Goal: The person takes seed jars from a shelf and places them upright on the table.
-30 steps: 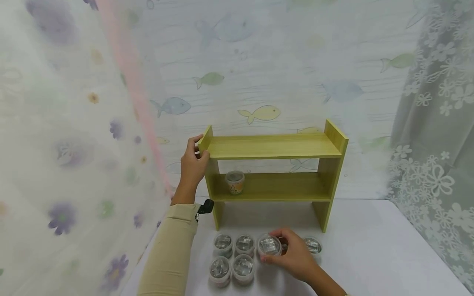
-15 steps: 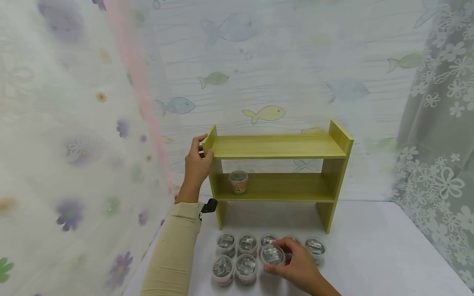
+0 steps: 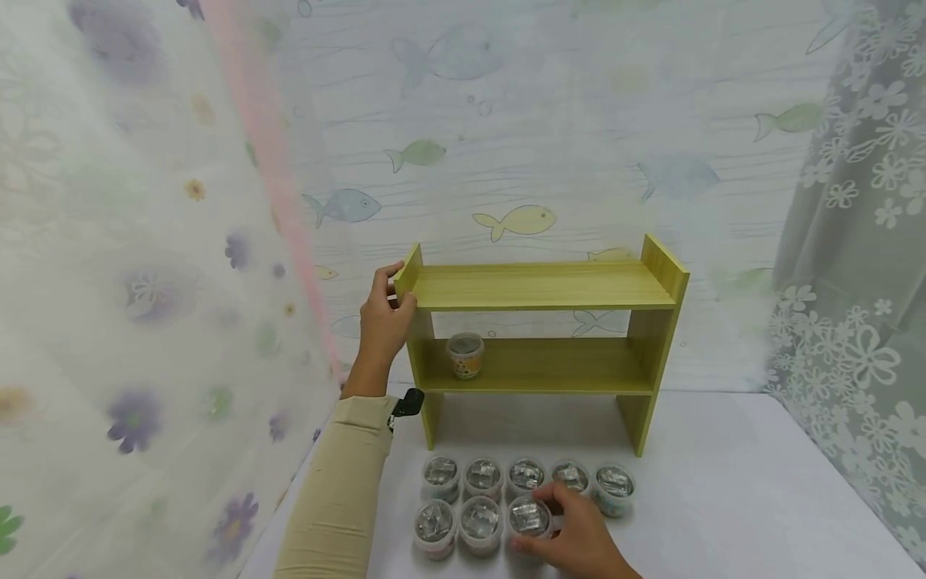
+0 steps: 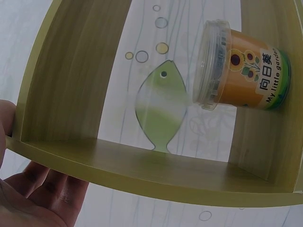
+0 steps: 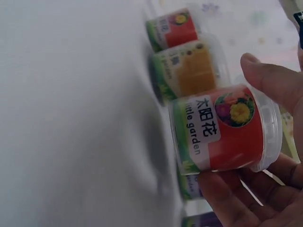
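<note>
My left hand (image 3: 387, 318) grips the top of the left side panel of a yellow-green wooden shelf (image 3: 542, 287), thumb in front and fingers behind. My right hand (image 3: 579, 535) has its fingers round a clear-lidded plastic tub (image 3: 530, 519) at the right end of the front row. In the right wrist view, this tub (image 5: 227, 130) has a red label with flowers and "little garden" print. The fingers touch its lower side, while the thumb tip lies a little off the wall. An orange-labelled tub (image 4: 251, 71) stands at the left of the middle shelf.
Several similar tubs (image 3: 440, 474) form a back row below the shelf. Two more tubs (image 3: 481, 523) stand left of the right hand in the front row. A white cloth (image 3: 723, 482) covers the table; printed curtains (image 3: 521, 121) hang behind and at the sides.
My right hand has brought the tub towards me and down, from over the back row into line with the front row. The left hand keeps its grip on the shelf.
</note>
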### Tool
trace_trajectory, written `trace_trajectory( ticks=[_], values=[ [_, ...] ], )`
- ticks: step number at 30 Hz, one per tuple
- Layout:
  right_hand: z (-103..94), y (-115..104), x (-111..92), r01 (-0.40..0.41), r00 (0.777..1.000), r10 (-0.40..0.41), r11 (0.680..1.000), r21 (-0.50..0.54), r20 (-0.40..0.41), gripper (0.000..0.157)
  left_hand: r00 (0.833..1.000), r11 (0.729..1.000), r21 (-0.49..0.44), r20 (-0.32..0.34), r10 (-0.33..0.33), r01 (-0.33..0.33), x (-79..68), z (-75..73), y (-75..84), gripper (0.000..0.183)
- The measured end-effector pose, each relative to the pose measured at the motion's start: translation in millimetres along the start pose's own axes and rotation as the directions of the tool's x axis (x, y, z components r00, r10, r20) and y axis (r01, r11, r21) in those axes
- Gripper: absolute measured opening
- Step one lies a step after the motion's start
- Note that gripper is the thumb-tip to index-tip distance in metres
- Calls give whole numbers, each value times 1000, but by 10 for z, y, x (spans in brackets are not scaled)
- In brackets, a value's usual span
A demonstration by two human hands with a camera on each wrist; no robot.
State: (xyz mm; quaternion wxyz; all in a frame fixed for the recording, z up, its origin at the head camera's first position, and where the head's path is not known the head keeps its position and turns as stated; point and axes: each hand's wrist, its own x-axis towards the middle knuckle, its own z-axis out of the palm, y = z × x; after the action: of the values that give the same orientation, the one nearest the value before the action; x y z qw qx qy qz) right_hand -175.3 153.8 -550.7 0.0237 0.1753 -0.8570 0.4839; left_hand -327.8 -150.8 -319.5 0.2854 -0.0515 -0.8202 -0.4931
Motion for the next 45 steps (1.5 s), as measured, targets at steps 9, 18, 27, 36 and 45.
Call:
trace_trajectory(
  ticks=[9, 18, 27, 36, 45],
  values=[
    [71, 31, -38, -20, 1000, 21, 999, -41, 8, 65, 1000, 1000, 7, -3, 4, -4, -8, 6, 12, 55],
    [99, 61, -24, -20, 999, 18, 998, -60, -31, 69, 1000, 1000, 8, -3, 14, -13, -1, 4, 23, 55],
    [129, 72, 7, 18, 997, -23, 997, -79, -69, 70, 1000, 1000, 7, -5, 12, -12, -1, -11, 18, 54],
    [143, 68, -6, 15, 998, -21, 997, -78, -66, 69, 1000, 1000, -1, 1, 7, -7, -10, -8, 9, 54],
    [136, 45, -26, 8, 998, -17, 987, -162, -54, 73, 1000, 1000, -4, 11, 8, -8, -24, -9, 20, 54]
  ],
)
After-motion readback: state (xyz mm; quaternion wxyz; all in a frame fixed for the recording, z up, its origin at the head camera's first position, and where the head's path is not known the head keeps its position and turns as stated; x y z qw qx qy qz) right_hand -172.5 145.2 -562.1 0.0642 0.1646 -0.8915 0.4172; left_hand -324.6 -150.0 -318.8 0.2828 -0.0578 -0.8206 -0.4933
